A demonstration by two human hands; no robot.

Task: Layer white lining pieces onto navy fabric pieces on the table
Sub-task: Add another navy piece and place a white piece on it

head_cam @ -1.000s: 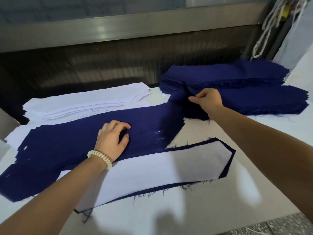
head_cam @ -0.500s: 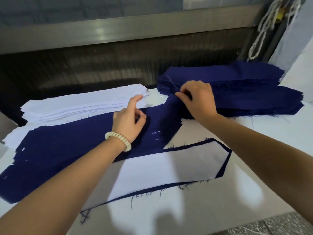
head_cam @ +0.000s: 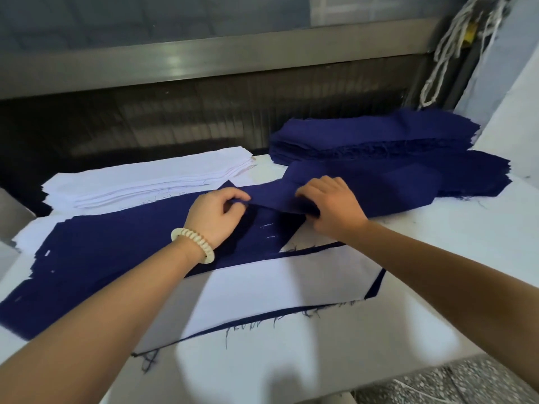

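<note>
One navy piece [head_cam: 275, 196], likely limp, light, fraying: left hand [head_cam: 215, 212] and right hand [head_cam: 332, 209] pinch its edge, the sensible hold.

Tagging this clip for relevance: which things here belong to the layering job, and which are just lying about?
In the job: left hand and right hand gripping a navy piece; far navy stack; near navy stack; white lining stack; finished layered piece; table.
Lying about: hanging cord; metal rail.

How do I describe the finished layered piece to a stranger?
On the white table, look nearest the front edge. The long white lining piece lies there; unlike the plain white stack behind, a thin navy border frames it.
</note>
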